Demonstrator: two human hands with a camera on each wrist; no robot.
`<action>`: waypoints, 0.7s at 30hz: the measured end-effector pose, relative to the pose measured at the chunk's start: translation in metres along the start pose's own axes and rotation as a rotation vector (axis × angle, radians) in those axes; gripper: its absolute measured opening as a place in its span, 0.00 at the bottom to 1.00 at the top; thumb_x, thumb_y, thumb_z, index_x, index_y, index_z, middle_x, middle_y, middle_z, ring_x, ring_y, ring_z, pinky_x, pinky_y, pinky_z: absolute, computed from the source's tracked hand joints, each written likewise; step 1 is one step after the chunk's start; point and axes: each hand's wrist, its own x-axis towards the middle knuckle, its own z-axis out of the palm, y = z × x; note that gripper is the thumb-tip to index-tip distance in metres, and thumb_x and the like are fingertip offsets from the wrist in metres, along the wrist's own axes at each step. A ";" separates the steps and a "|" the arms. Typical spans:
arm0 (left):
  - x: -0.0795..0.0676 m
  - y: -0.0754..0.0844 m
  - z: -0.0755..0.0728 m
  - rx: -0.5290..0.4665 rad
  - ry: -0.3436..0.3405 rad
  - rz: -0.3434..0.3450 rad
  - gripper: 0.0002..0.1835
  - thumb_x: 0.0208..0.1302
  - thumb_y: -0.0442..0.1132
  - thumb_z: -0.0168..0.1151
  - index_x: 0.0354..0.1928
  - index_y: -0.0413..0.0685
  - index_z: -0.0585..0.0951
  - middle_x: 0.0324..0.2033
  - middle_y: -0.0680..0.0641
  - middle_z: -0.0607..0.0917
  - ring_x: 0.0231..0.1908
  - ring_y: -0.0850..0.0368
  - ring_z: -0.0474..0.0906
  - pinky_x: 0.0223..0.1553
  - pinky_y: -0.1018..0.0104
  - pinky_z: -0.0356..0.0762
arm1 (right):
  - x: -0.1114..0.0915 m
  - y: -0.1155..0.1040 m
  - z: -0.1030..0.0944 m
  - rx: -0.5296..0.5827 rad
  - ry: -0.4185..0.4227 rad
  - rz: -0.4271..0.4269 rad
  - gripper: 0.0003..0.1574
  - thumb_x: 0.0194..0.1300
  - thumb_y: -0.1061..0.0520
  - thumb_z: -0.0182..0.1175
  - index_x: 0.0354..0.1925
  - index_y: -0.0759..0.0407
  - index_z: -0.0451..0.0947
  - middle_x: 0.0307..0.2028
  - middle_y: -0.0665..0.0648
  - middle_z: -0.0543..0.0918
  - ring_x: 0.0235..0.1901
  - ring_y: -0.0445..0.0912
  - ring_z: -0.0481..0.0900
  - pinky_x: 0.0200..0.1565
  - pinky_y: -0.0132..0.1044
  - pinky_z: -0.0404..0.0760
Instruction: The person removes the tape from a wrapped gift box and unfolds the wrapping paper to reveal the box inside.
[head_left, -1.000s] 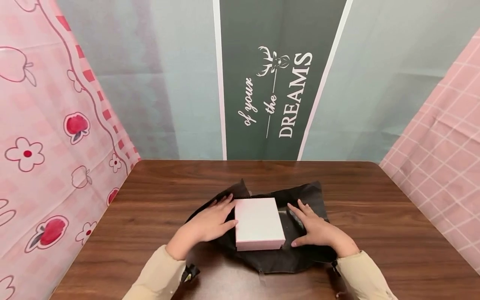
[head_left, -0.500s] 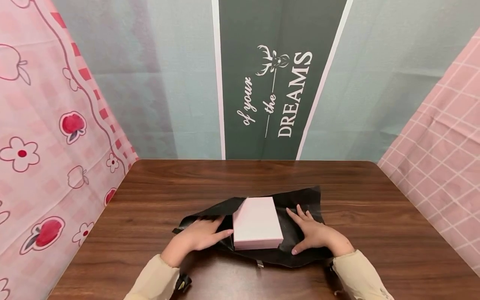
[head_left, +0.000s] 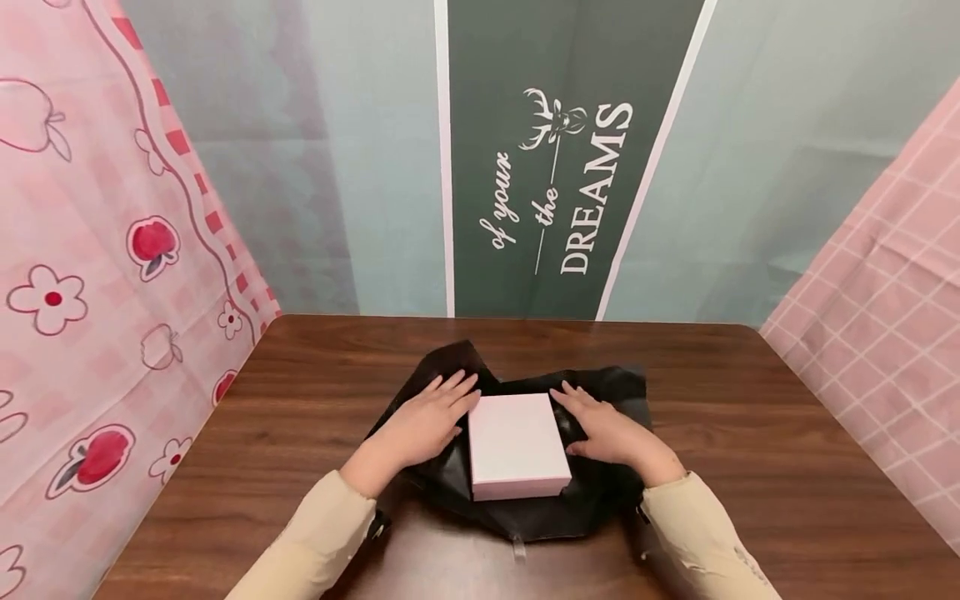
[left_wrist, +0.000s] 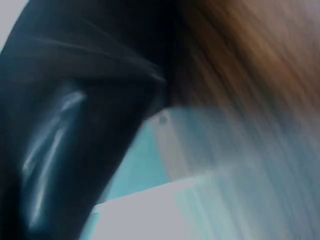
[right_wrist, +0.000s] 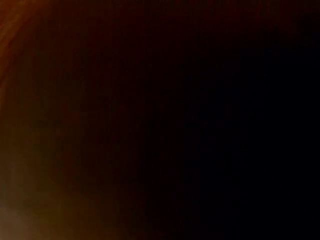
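Note:
A pale pink box [head_left: 519, 437] with a whitish top lies on a spread sheet of shiny black plastic [head_left: 525, 518], whose edges stick up around it. My left hand [head_left: 420, 423] is on the plastic at the box's left side, fingers extended, fingertips by its far left corner. On the other side my right hand [head_left: 606, 429] rests over the plastic with fingers fairly straight, fingertips beside the box's right edge. In the left wrist view the black plastic [left_wrist: 75, 125] fills the left part, blurred. The right wrist view is almost wholly dark.
The brown wooden table [head_left: 345, 358] carries everything. A grey-green curtain [head_left: 375, 167] with lettering hangs behind it. Pink patterned cloths stand at the left [head_left: 97, 333] and right [head_left: 892, 275]. A small clear tab [head_left: 519, 547] sticks out from the plastic's near edge.
The left hand first drew back left under a plastic flap, then came forward again as the left flap rose. My right hand moved left, closer to the box.

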 end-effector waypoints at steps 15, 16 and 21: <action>-0.028 -0.020 0.042 -0.289 -0.345 -0.308 0.45 0.66 0.68 0.40 0.74 0.46 0.49 0.73 0.47 0.46 0.72 0.50 0.38 0.66 0.40 0.33 | -0.001 0.029 0.028 0.046 -0.233 0.202 0.67 0.53 0.33 0.64 0.74 0.59 0.40 0.73 0.63 0.33 0.71 0.61 0.31 0.55 0.76 0.37; -0.030 -0.021 0.043 -0.297 -0.343 -0.303 0.46 0.65 0.69 0.39 0.74 0.46 0.49 0.74 0.46 0.46 0.72 0.50 0.38 0.66 0.41 0.33 | -0.001 0.031 0.029 0.038 -0.238 0.203 0.67 0.53 0.32 0.63 0.75 0.58 0.39 0.73 0.62 0.32 0.71 0.61 0.31 0.55 0.76 0.37; -0.039 -0.025 0.046 -0.306 -0.330 -0.290 0.48 0.63 0.71 0.40 0.74 0.46 0.48 0.74 0.46 0.45 0.72 0.50 0.38 0.66 0.40 0.35 | 0.000 0.032 0.030 0.076 -0.242 0.188 0.68 0.52 0.32 0.64 0.75 0.56 0.38 0.73 0.62 0.32 0.70 0.62 0.31 0.54 0.76 0.34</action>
